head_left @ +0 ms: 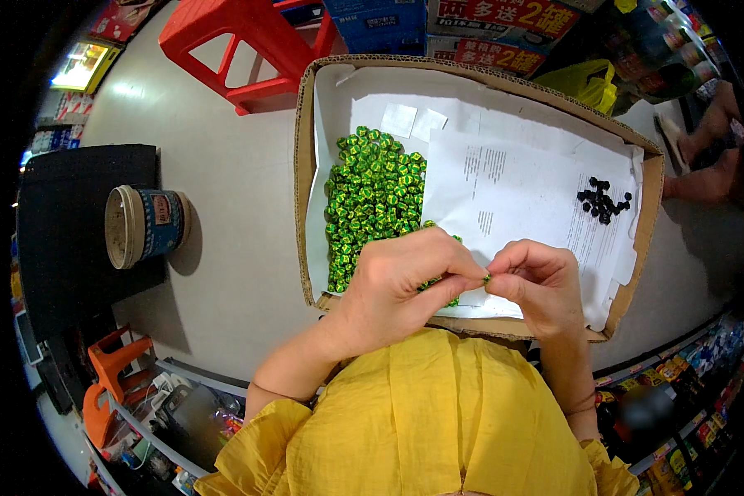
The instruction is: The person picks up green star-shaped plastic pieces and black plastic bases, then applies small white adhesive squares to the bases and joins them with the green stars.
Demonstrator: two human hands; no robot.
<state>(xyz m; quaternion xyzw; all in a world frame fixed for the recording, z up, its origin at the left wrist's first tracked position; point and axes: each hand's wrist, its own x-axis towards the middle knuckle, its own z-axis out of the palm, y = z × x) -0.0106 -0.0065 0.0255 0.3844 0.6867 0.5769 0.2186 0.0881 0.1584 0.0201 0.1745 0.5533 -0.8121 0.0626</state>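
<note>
My left hand (417, 273) and my right hand (544, 283) meet over the near side of a shallow cardboard box (303, 178). Between their fingertips they pinch one small green foil-wrapped piece (486, 279), mostly covered by the fingers. Many similar shiny green and yellow pieces (372, 186) are heaped in the box's left part, some partly hidden behind my left hand. A white printed sheet (463, 198) lies beside them. On the paper at the right sits a small group of dark, roundish pieces (603, 200).
Two small white squares (399, 120) lie near the box's far edge. A red plastic stool (240, 41) and stacked cartons (380, 29) stand beyond. A bucket (145, 225) is left, a yellow bag (587, 83) at far right. Another person's bare legs (711, 136) show right.
</note>
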